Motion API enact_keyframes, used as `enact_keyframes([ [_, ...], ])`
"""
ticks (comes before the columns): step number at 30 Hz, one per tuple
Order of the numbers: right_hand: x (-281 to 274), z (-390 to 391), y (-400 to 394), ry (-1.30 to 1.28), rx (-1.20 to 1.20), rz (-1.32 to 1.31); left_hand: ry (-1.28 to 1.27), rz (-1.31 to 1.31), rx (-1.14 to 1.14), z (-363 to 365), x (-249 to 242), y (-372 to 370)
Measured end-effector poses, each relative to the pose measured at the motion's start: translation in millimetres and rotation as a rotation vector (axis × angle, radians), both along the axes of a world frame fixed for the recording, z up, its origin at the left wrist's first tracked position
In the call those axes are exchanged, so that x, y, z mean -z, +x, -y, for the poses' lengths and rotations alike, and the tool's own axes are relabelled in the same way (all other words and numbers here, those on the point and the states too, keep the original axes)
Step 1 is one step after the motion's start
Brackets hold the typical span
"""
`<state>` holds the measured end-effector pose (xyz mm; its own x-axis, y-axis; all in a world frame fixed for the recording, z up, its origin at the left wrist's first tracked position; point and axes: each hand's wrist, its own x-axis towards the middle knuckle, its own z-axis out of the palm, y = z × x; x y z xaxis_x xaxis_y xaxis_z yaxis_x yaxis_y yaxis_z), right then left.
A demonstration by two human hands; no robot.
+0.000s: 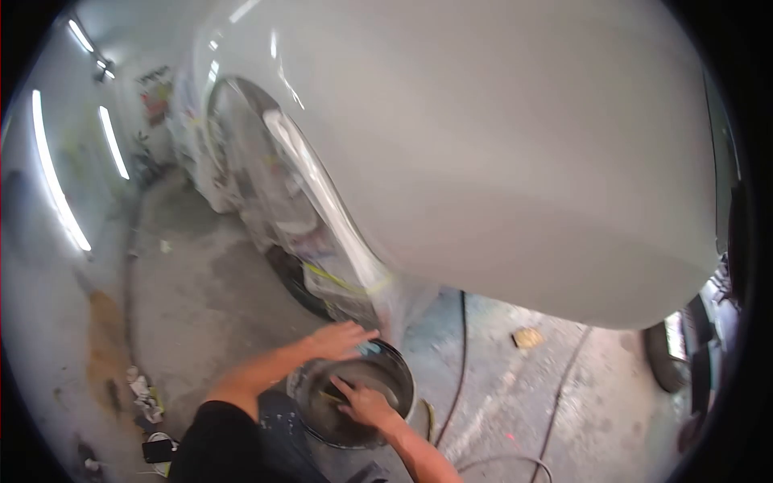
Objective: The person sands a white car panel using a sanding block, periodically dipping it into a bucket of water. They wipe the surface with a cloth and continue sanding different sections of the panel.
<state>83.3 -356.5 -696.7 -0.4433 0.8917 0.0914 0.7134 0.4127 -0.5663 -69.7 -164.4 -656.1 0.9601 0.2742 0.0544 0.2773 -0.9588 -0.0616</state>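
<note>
Dipping, seemingly — left hand [342,341] outstretched, bucket's [409,385] 12 o'clock; right hand [370,406] inside, pinch unclear — lifting needs rim clearance

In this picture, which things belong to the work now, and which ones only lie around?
Probably the work's: bucket, with left hand and right hand at it; pale car body.
Probably just lying about: yellowish block, phone, crumpled scraps.

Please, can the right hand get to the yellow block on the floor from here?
Probably not without leaning or stepping: the right hand is at the bucket, and the block lies well off to the right, past a hose. Nothing tall stands between them.
</note>
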Motion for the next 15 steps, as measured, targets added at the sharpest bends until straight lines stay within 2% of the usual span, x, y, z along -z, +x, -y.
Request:
enact_keyframes([
  [3, -20.9, -11.3, 4.8, -0.041, 0.144, -0.08, -0.027, 0.085, -0.21, 10.0, 8.4, 2.9],
  [6, -29.0, -24.7, 20.2, 0.184, 0.247, -0.231, 0.014, 0.182, -0.245, -3.6, 43.2, 3.3],
  [8, -76.3, -27.6, 37.1, 0.209, 0.332, -0.189, -0.029, 0.188, -0.263, 7.9, 27.3, 3.9],
  [10, -117.8, -33.2, 54.4, 0.37, 0.521, 0.102, -0.03, 0.224, -0.258, 3.5, 23.8, 2.3],
  [12, -146.3, -46.6, 79.1, 0.784, 0.615, 0.374, -0.029, 0.291, -0.239, 2.0, 37.9, -0.5],
  [14, -179.4, -60.2, 89.5, 1.127, 0.684, 0.479, -0.081, 0.326, -0.235, 1.9, 41.8, -0.1],
  [15, -189.3, -69.3, 90.9, 1.196, 0.734, 0.524, -0.102, 0.334, -0.233, 2.7, 42.5, -2.1],
])
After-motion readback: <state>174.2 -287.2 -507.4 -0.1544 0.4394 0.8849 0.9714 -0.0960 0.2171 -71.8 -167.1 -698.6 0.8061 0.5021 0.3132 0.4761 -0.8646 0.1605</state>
